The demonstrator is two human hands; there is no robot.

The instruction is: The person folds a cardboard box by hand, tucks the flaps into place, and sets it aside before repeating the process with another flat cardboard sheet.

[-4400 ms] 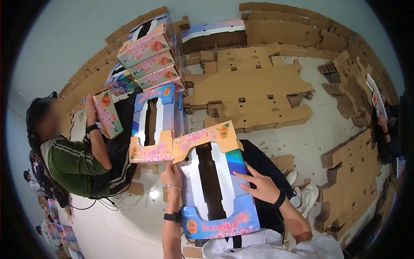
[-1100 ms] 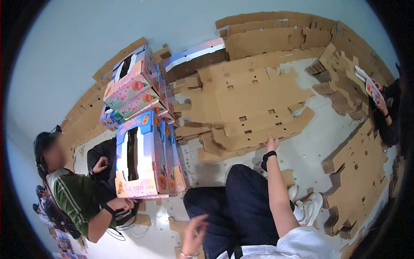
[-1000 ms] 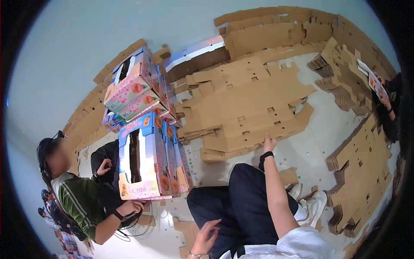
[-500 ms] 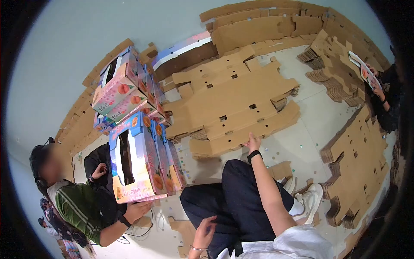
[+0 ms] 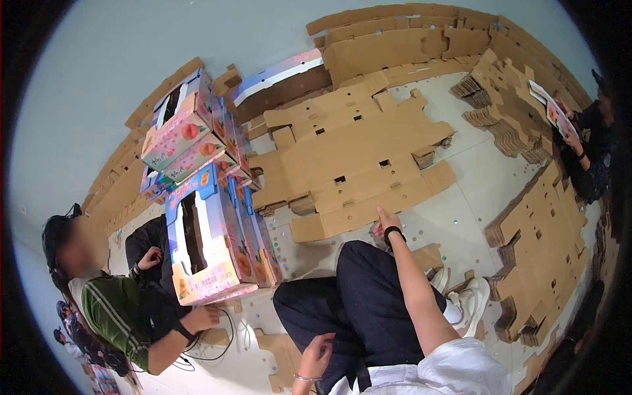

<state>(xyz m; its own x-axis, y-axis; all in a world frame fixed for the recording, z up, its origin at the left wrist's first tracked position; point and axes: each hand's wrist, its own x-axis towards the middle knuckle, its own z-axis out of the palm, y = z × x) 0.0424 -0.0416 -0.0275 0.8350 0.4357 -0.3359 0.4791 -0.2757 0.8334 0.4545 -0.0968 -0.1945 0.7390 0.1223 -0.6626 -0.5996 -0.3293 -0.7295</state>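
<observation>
My right hand (image 5: pixel 388 224), with a black band at the wrist, is at the near edge of a stack of flat brown cardboard box blanks (image 5: pixel 355 145). One digit lies on the top cardboard sheet (image 5: pixel 359 217) and the other fingers bend at its edge, partly hidden; the hand looks closed on that edge. My left hand (image 5: pixel 317 354), wearing a bracelet, hovers by my dark trousers (image 5: pixel 349 296). Its fingers are loosely bent and apart, with nothing in them.
Printed peach boxes (image 5: pixel 210 237) stand stacked at left, beside a person in a green top (image 5: pixel 115 313). More cardboard stacks (image 5: pixel 540 243) lie at right, where another person (image 5: pixel 586 151) holds printed pieces. Small round scraps dot the floor (image 5: pixel 467 191).
My right hand has come down slightly onto the cardboard edge, its fingers drawing in. The co-worker's hand at left has dropped away from the printed box. My left hand has barely moved.
</observation>
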